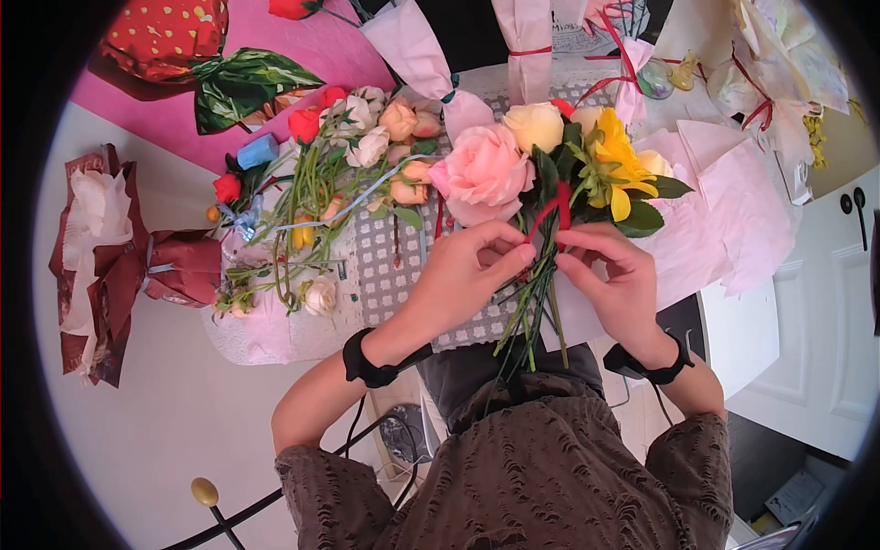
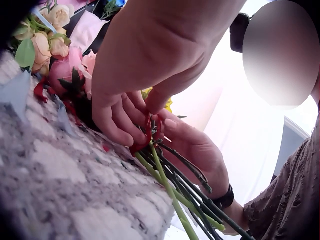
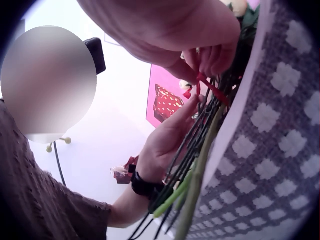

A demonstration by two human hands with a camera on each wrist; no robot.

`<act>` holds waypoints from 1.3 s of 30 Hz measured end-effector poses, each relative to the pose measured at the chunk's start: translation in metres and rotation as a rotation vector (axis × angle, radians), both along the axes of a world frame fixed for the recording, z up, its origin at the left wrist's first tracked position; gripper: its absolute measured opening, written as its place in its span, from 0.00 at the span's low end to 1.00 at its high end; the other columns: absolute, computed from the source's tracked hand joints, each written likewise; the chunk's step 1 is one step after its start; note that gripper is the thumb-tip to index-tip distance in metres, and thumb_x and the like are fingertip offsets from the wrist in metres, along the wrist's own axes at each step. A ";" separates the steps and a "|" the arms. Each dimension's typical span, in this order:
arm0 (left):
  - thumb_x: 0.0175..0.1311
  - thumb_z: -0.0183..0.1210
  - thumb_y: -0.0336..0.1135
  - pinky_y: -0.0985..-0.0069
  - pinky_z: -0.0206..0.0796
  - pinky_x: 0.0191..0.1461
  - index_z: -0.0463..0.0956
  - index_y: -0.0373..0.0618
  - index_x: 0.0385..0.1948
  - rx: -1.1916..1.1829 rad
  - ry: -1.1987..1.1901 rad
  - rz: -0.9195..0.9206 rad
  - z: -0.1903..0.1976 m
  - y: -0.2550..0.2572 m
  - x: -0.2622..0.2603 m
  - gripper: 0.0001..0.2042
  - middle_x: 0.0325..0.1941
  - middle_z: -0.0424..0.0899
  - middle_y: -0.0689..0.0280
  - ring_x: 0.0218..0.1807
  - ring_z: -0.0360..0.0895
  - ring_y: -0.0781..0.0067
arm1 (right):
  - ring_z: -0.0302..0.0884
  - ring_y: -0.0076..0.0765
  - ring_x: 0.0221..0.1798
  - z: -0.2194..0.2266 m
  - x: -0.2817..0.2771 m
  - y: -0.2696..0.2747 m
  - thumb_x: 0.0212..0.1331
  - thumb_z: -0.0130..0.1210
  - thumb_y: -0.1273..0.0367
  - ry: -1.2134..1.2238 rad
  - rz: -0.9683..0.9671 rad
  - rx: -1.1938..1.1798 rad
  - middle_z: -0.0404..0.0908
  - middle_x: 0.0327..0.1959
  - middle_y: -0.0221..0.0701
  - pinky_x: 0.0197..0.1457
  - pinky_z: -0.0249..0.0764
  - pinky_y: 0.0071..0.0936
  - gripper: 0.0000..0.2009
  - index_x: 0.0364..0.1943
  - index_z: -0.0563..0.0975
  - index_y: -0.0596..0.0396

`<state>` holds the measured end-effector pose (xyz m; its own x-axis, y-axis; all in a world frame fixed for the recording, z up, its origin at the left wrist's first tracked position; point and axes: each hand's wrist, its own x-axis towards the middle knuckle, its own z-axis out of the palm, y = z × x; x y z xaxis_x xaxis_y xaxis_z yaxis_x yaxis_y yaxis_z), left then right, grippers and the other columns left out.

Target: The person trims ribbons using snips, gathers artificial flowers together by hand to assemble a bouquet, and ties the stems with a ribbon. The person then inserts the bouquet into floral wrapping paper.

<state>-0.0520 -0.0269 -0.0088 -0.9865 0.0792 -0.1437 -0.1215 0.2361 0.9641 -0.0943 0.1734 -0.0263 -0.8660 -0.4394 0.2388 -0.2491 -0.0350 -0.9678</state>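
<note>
A bouquet lies on the table's near side, with a large pink rose [image 1: 486, 174], a cream rose [image 1: 533, 126] and a yellow flower [image 1: 621, 156]. Its green stems [image 1: 530, 316] point toward the person. Around the stems just below the blooms runs a red ribbon [image 1: 563, 203]. From the left, the left hand [image 1: 467, 266] pinches one part of the ribbon between thumb and fingertips. The right hand [image 1: 612, 275] pinches another part on the opposite side. In the left wrist view, ribbon [image 2: 142, 144] shows at the left fingertips; the right wrist view shows a red strand [image 3: 216, 92] crossing the stems.
Loose flowers [image 1: 316, 206] with tangled stems lie to the left, beside a dark red wrapped bundle [image 1: 183, 266]. Pale pink wrapping paper [image 1: 715, 202] spreads at the right. Paper-wrapped bundles [image 1: 529, 55] stand at the back. A grey patterned cloth [image 1: 394, 275] covers the table's middle.
</note>
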 end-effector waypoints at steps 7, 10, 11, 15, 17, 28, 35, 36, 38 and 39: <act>0.63 0.57 0.26 0.80 0.72 0.38 0.73 0.36 0.34 -0.146 0.165 0.074 0.010 0.004 0.006 0.04 0.39 0.82 0.61 0.34 0.80 0.77 | 0.76 0.33 0.31 0.007 0.007 -0.015 0.48 0.61 0.77 0.365 -0.231 0.344 0.78 0.34 0.31 0.30 0.72 0.26 0.08 0.34 0.78 0.55; 0.59 0.59 0.24 0.78 0.73 0.35 0.73 0.37 0.32 -0.307 0.492 0.061 0.010 0.004 0.003 0.04 0.42 0.81 0.60 0.36 0.80 0.72 | 0.76 0.39 0.32 0.008 0.006 -0.017 0.46 0.60 0.78 0.526 -0.248 0.406 0.77 0.33 0.32 0.31 0.74 0.31 0.09 0.33 0.77 0.56; 0.59 0.59 0.24 0.78 0.73 0.35 0.73 0.37 0.32 -0.307 0.491 0.063 0.012 0.003 0.003 0.04 0.42 0.81 0.60 0.36 0.80 0.72 | 0.76 0.40 0.33 0.009 0.005 -0.016 0.45 0.59 0.79 0.597 -0.230 0.432 0.76 0.32 0.32 0.33 0.74 0.32 0.09 0.33 0.77 0.56; 0.55 0.62 0.25 0.72 0.72 0.36 0.74 0.39 0.32 -0.532 0.726 -0.008 0.018 0.002 -0.005 0.06 0.43 0.80 0.60 0.40 0.79 0.65 | 0.75 0.41 0.33 0.012 -0.001 -0.013 0.44 0.60 0.79 0.691 -0.134 0.478 0.76 0.31 0.32 0.33 0.74 0.32 0.10 0.33 0.76 0.57; 0.54 0.62 0.26 0.71 0.72 0.37 0.75 0.39 0.32 -0.613 0.830 -0.042 0.018 0.001 -0.008 0.06 0.41 0.80 0.61 0.41 0.79 0.63 | 0.75 0.41 0.33 0.012 -0.005 -0.013 0.43 0.60 0.79 0.735 -0.068 0.467 0.75 0.31 0.33 0.33 0.73 0.32 0.10 0.32 0.75 0.57; 0.57 0.65 0.32 0.83 0.66 0.29 0.75 0.40 0.31 -0.121 -0.081 -0.008 0.023 0.003 -0.012 0.09 0.28 0.83 0.66 0.29 0.77 0.84 | 0.74 0.39 0.31 0.003 -0.007 -0.010 0.43 0.60 0.79 0.704 -0.046 0.364 0.73 0.30 0.33 0.32 0.73 0.32 0.16 0.39 0.72 0.56; 0.57 0.64 0.31 0.86 0.64 0.28 0.74 0.40 0.35 -0.045 0.001 -0.014 0.010 0.001 -0.015 0.10 0.27 0.83 0.66 0.30 0.77 0.85 | 0.74 0.38 0.35 0.004 -0.010 -0.012 0.43 0.59 0.79 0.856 -0.061 0.459 0.75 0.36 0.32 0.37 0.74 0.32 0.20 0.45 0.74 0.56; 0.56 0.64 0.31 0.86 0.65 0.29 0.76 0.39 0.36 -0.084 0.022 0.001 0.013 0.002 -0.014 0.09 0.28 0.84 0.66 0.30 0.77 0.85 | 0.74 0.38 0.35 0.005 -0.009 -0.012 0.43 0.59 0.79 0.855 -0.061 0.458 0.75 0.36 0.32 0.37 0.74 0.32 0.20 0.45 0.74 0.56; 0.56 0.64 0.30 0.86 0.66 0.29 0.77 0.39 0.37 -0.123 0.042 0.016 0.023 0.003 -0.013 0.10 0.29 0.84 0.67 0.30 0.78 0.85 | 0.74 0.38 0.35 0.006 -0.008 -0.011 0.43 0.59 0.79 0.842 -0.047 0.490 0.75 0.37 0.31 0.37 0.74 0.32 0.19 0.44 0.74 0.56; 0.56 0.64 0.30 0.85 0.67 0.30 0.79 0.39 0.38 -0.178 0.006 0.000 0.029 0.004 -0.012 0.10 0.30 0.84 0.67 0.30 0.78 0.85 | 0.74 0.38 0.35 0.006 -0.009 -0.010 0.43 0.59 0.79 0.842 -0.047 0.490 0.75 0.37 0.31 0.37 0.74 0.32 0.19 0.44 0.74 0.56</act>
<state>-0.0645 -0.0227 0.0204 -0.9874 0.0529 -0.1491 -0.1155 0.4033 0.9077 -0.1031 0.1630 -0.0204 -0.5146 -0.6244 0.5876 -0.8569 0.3511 -0.3774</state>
